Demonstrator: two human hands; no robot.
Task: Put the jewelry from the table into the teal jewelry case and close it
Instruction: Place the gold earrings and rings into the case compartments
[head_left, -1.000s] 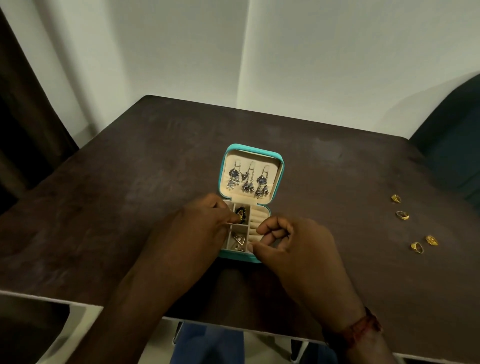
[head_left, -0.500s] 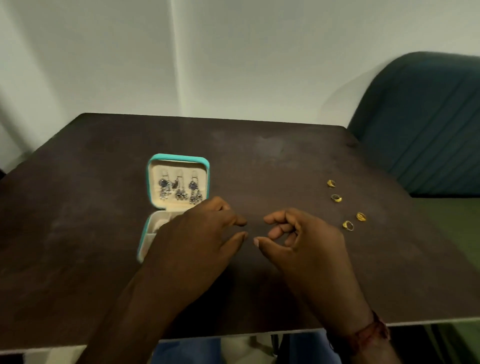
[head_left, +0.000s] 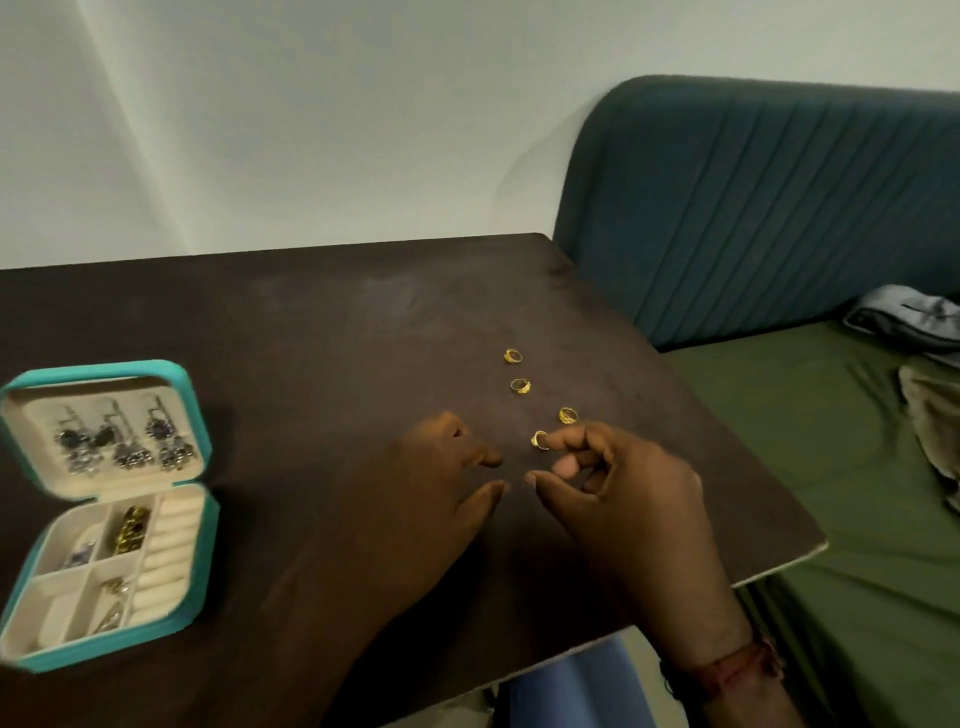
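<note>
1. Reaching: right hand (head_left: 618, 493) half-curled, index fingertip touching the nearest gold ring (head_left: 540, 439) on the table (head_left: 322, 322); nothing gripped.
2. Left hand (head_left: 441, 478) loosely open, empty, just left of that ring.
3. Three more rings (head_left: 519, 385) lie just beyond.
4. Teal jewelry case (head_left: 200, 545) open, well apart, far left.
</note>
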